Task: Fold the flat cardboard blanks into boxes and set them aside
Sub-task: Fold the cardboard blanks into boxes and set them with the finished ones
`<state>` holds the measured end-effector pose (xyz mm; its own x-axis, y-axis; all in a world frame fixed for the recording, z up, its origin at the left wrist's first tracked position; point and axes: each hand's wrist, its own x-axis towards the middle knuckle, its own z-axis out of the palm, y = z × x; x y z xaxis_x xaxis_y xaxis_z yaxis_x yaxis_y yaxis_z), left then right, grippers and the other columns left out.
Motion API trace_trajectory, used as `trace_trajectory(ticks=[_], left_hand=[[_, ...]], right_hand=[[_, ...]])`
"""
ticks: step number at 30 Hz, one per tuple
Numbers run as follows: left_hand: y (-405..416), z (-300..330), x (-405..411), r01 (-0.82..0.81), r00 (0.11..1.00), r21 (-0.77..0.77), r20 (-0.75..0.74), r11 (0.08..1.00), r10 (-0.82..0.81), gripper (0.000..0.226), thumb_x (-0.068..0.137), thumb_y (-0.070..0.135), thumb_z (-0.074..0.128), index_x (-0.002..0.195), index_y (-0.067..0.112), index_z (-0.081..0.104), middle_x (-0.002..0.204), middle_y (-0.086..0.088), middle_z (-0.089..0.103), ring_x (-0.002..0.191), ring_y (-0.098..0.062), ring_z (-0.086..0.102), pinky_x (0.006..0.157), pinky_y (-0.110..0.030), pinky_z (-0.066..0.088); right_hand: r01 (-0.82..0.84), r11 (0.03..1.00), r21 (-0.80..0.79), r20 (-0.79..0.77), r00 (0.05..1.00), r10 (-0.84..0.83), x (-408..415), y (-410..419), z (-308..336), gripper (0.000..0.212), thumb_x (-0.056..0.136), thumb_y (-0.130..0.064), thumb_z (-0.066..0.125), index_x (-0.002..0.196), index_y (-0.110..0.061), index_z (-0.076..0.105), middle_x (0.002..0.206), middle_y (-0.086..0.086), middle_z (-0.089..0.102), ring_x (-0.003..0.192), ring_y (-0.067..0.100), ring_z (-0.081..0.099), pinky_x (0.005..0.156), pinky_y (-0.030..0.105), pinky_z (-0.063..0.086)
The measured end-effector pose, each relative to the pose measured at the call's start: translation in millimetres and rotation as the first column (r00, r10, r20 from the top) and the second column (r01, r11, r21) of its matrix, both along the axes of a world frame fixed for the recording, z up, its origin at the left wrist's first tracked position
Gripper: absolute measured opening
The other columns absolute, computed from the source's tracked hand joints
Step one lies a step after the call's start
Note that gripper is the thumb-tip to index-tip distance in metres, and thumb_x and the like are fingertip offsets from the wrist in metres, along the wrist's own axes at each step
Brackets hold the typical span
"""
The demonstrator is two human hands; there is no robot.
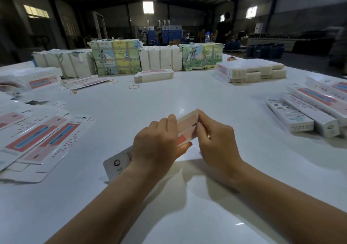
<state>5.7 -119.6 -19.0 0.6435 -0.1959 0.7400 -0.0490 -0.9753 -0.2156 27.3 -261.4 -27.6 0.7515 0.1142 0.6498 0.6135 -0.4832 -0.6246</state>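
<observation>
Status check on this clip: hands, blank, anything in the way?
Left hand and right hand both grip the cardboard blank, mid-fold above the table. Folded boxes set aside right. Nothing in the way.

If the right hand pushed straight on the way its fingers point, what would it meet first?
The right hand points left into the pink-and-white cardboard blank it already pinches; just beyond, apparently, the left hand gripping the other side.
</observation>
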Motion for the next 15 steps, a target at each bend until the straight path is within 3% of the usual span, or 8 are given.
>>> trace_trajectory(ticks=[5, 9, 10, 12, 15], left_hand=[[-2, 2, 3, -0.032, 0.998, -0.032, -0.062, 0.999, 0.03, 0.069, 0.048, 0.06, 0.082, 0.089, 0.005, 0.072, 0.061, -0.002, 0.062, 0.047, -0.019, 0.059, 0.037, -0.02, 0.037], [-3, 4, 0, -0.065, 0.989, -0.064, -0.134, 0.996, 0.056, 0.068, 0.054, 0.063, 0.078, 0.093, 0.007, 0.071, 0.064, 0.0, 0.064, 0.051, -0.018, 0.06, 0.039, -0.021, 0.038], [-4, 5, -1, -0.069, 0.986, -0.068, -0.157, 0.995, 0.057, 0.067, 0.058, 0.063, 0.076, 0.095, 0.008, 0.07, 0.066, 0.0, 0.064, 0.053, -0.018, 0.06, 0.04, -0.021, 0.037], [-5, 6, -1, -0.06, 0.98, -0.096, -0.194, 0.994, 0.041, 0.066, 0.065, 0.062, 0.072, 0.101, 0.008, 0.067, 0.071, -0.001, 0.065, 0.058, -0.019, 0.062, 0.043, -0.023, 0.036], [-5, 9, 0, -0.069, 0.977, -0.085, -0.209, 0.994, 0.05, 0.066, 0.058, 0.061, 0.078, 0.094, 0.007, 0.07, 0.065, -0.001, 0.063, 0.051, -0.018, 0.06, 0.04, -0.021, 0.038]], right_hand=[[-0.026, 0.999, 0.038, -0.088, 0.996, 0.03, 2, 4, 0, 0.022, 0.097, -0.006, 0.042, 0.096, -0.016, 0.061, 0.069, 0.001, 0.059, 0.059, 0.015, 0.047, 0.056, 0.027, 0.038], [-0.027, 0.975, 0.22, -0.235, 0.969, 0.08, 8, 4, 3, 0.018, 0.098, -0.016, 0.046, 0.1, -0.029, 0.058, 0.084, -0.012, 0.062, 0.071, 0.002, 0.054, 0.064, 0.008, 0.041], [-0.013, 0.971, 0.24, -0.253, 0.965, 0.075, 10, 5, 2, 0.017, 0.098, -0.017, 0.046, 0.095, -0.025, 0.06, 0.082, -0.01, 0.063, 0.069, 0.001, 0.053, 0.064, 0.01, 0.042], [0.006, 0.978, 0.208, -0.213, 0.976, 0.039, 11, 6, -1, 0.025, 0.096, -0.014, 0.045, 0.078, -0.019, 0.06, 0.067, -0.003, 0.06, 0.058, 0.004, 0.047, 0.056, 0.015, 0.038], [0.016, 0.989, 0.145, -0.12, 0.993, 0.002, 9, 9, -5, 0.025, 0.098, -0.012, 0.043, 0.084, -0.017, 0.063, 0.063, -0.007, 0.058, 0.058, 0.004, 0.05, 0.052, 0.013, 0.036]])
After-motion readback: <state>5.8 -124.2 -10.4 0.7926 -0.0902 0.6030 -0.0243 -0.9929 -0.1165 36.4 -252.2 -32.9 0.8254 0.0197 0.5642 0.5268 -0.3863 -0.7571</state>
